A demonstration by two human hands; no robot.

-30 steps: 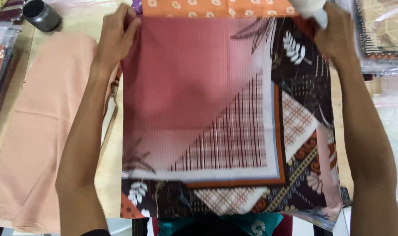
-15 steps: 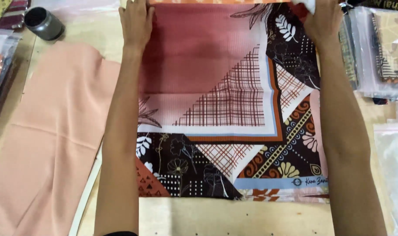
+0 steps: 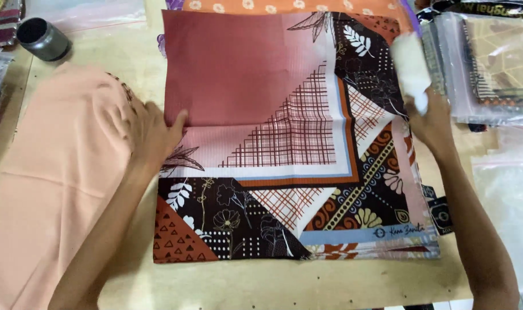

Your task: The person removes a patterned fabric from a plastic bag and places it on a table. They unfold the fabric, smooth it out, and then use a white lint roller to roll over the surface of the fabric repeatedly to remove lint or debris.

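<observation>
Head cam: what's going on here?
A person is handling a folded patterned scarf laid flat on a wooden table. The left hand rests flat at the scarf's left edge, partly over a plain peach cloth beside it. The right hand sits at the scarf's right edge with a wad of white material in its grip. Stacks of bagged fabric lie to the right, and a small dark jar stands at the top left.

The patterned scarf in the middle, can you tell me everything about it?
The patterned scarf is thin printed cloth, folded into a flat square on the wooden table. It has a rosy red patch, pink grid lines, and dark brown borders with white leaves and flowers. The left hand presses its left edge; the right hand touches its right edge.
</observation>
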